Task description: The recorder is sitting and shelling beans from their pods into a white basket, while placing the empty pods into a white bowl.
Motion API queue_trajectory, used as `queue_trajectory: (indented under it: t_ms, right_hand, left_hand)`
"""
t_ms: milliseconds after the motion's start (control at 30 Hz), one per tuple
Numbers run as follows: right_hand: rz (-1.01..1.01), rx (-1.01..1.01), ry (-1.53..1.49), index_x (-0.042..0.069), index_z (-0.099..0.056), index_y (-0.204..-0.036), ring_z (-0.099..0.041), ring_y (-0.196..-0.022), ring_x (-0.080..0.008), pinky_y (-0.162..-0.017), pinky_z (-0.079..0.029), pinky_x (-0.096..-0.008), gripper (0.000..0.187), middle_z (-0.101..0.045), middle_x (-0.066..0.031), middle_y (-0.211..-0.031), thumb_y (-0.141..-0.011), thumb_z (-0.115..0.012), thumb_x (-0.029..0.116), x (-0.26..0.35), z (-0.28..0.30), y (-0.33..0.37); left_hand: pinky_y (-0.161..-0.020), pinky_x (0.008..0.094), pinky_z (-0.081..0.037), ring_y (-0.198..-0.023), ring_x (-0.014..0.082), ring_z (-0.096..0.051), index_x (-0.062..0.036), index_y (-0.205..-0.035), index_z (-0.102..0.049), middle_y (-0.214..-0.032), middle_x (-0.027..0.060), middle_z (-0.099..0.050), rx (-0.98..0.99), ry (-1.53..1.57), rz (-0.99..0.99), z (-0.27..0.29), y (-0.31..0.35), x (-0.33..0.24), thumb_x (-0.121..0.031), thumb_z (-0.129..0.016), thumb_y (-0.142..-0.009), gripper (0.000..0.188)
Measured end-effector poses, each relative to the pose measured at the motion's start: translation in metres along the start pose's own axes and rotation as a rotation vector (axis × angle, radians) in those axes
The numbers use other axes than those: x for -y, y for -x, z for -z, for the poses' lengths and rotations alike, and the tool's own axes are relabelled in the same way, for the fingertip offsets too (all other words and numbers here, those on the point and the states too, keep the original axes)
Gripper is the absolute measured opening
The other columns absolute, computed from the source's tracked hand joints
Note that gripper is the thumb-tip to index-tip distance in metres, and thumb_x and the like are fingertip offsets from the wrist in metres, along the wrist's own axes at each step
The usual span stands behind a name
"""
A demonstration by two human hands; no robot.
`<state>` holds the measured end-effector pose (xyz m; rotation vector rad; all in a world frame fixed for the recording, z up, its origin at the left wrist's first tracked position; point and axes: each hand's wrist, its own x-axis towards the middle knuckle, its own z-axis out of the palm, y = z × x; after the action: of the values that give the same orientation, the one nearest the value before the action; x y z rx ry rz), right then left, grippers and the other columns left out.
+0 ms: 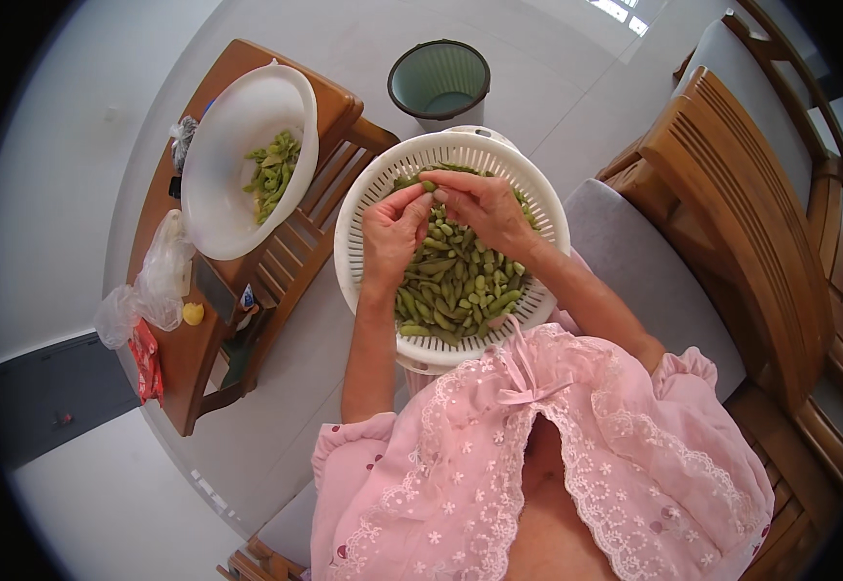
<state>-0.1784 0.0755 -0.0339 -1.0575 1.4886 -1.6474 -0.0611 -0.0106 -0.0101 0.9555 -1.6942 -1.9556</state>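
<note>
A green soybean pod (429,186) is pinched between the fingertips of both hands, above the far part of a white slotted colander basket (352,247). My left hand (394,235) grips it from the left with thumb and forefinger. From the right, my right hand (487,208) closes its thumb and fingers on the same pod, which the fingertips partly cover. Beneath both hands, many green pods (455,281) fill the basket. The basket sits close in front of my pink lace-trimmed top, and what supports it is hidden.
A wooden side table (334,95) on the left carries a white basin (213,179) with some pods (274,174), a clear plastic bag (165,276) and a red packet (145,358). A dark green bin (439,82) stands beyond the basket. Wooden chairs (731,184) line the right.
</note>
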Motion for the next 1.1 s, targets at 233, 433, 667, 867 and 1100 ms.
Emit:
queue_trajectory:
  t_ms: [233, 433, 667, 867, 1100]
  right_hand:
    - [0.306, -0.108, 0.123, 0.002, -0.059, -0.099, -0.055, -0.062, -0.0081, -0.058, -0.046, -0.0212, 0.021, -0.061, -0.0060, -0.071, -0.079, -0.056, 0.005, -0.006, 0.001, -0.008]
    - [-0.048, -0.061, 0.029, 0.000, -0.060, -0.092, -0.058, -0.063, -0.0099, -0.058, -0.047, -0.0224, 0.015, -0.062, -0.0075, -0.073, -0.078, -0.057, 0.006, 0.006, 0.005, -0.008]
    - [0.585, -0.105, 0.499, 0.003, -0.052, -0.086, -0.057, -0.077, -0.0271, -0.065, -0.047, -0.0324, 0.017, -0.056, -0.0111, -0.080, -0.070, -0.056, 0.003, -0.007, 0.005, -0.011]
    - [0.513, -0.088, 0.611, 0.001, -0.053, -0.089, -0.058, -0.075, -0.0262, -0.063, -0.047, -0.0336, 0.018, -0.056, -0.0109, -0.078, -0.072, -0.052, 0.005, -0.017, 0.001, -0.003]
    - [0.504, -0.089, 0.674, 0.002, -0.055, -0.086, -0.059, -0.069, -0.0247, -0.058, -0.048, -0.0329, 0.016, -0.059, -0.0108, -0.074, -0.071, -0.058, 0.006, -0.024, 0.001, -0.003]
  left_hand:
    - [-0.038, 0.0160, -0.031, -0.045, 0.0034, -0.043, 0.0019, -0.092, -0.061, -0.061, -0.0006, -0.054, -0.137, -0.019, -0.114, -0.004, -0.003, 0.000, -0.008, -0.059, -0.079, 0.016]
    - [-0.041, 0.0184, -0.036, -0.047, 0.0071, -0.048, 0.0033, -0.087, -0.061, -0.065, 0.0032, -0.058, -0.155, 0.105, -0.042, -0.009, -0.009, -0.002, -0.007, -0.060, -0.078, 0.014]
    - [-0.040, 0.0179, -0.027, -0.046, 0.0034, -0.039, -0.0007, -0.079, -0.062, -0.056, -0.0037, -0.047, -0.164, -0.009, -0.062, -0.006, -0.009, 0.002, -0.015, -0.057, -0.080, 0.015]
    - [-0.036, 0.0186, -0.030, -0.041, 0.0053, -0.043, 0.0004, -0.075, -0.060, -0.055, -0.0001, -0.051, -0.210, -0.051, 0.010, -0.006, -0.005, 0.007, -0.013, -0.058, -0.078, 0.014]
    - [-0.037, 0.0169, -0.033, -0.041, 0.0044, -0.043, 0.0028, -0.074, -0.059, -0.055, -0.0001, -0.051, -0.212, -0.015, -0.048, -0.013, -0.007, 0.006, -0.004, -0.058, -0.074, 0.007]
